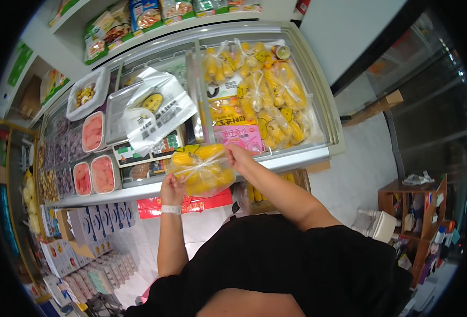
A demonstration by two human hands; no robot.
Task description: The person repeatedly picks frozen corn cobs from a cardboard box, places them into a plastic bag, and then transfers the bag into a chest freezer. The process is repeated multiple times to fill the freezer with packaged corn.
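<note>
A knotted clear plastic bag of yellow corn cobs (202, 169) hangs between my hands, above the front edge of a chest freezer (303, 155). My left hand (173, 187) grips its lower left side, and a pale band circles that wrist. At its upper right corner my right hand (236, 155) has hold of it. Several more tied bags of corn (283, 85) lie in the freezer's right part. Behind the held bag, a white printed plastic bag (160, 109) rests on the freezer's middle. A pink package (239, 136) sits just beyond my right hand.
Left on the freezer stand tubs of pink food (105, 171) and a white lined basket (86, 95). A red box (201, 204) and a carton of corn (257, 194) are below its front. Egg trays (102, 273) stack at lower left; a wooden shelf (414, 210) stands right.
</note>
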